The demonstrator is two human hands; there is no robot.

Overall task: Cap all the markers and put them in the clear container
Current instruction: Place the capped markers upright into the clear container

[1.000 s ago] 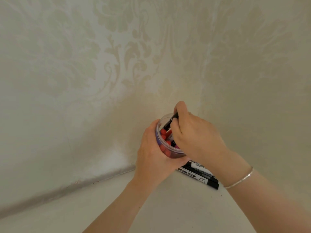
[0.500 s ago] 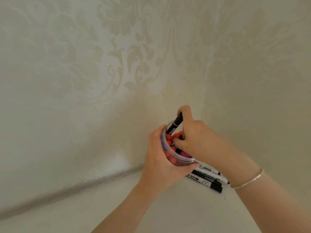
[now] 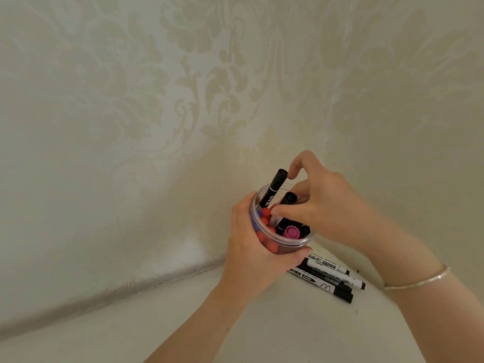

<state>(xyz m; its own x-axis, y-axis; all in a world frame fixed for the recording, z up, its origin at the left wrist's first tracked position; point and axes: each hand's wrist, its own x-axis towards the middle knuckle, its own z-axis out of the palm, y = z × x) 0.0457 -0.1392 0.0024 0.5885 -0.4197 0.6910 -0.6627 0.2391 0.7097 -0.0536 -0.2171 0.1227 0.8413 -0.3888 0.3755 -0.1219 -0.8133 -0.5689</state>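
My left hand grips the clear container from the left and holds it tilted toward me, above the white table. Inside it are several capped markers: red caps, a purple cap and black ones. A black marker sticks out of the far rim. My right hand hovers over the opening with curled fingers, its index fingertip on that marker's cap end and its thumb low beside the barrel. A second black cap shows under the fingers.
Several black and white capped markers lie together on the white table just behind the container, near the corner. Patterned cream wallpaper closes off the back and right sides. A bracelet circles my right wrist.
The container has been tilted more toward me. My right hand has lifted and loosened, and the black marker now stands further out of the rim with only fingertip and thumb on it.
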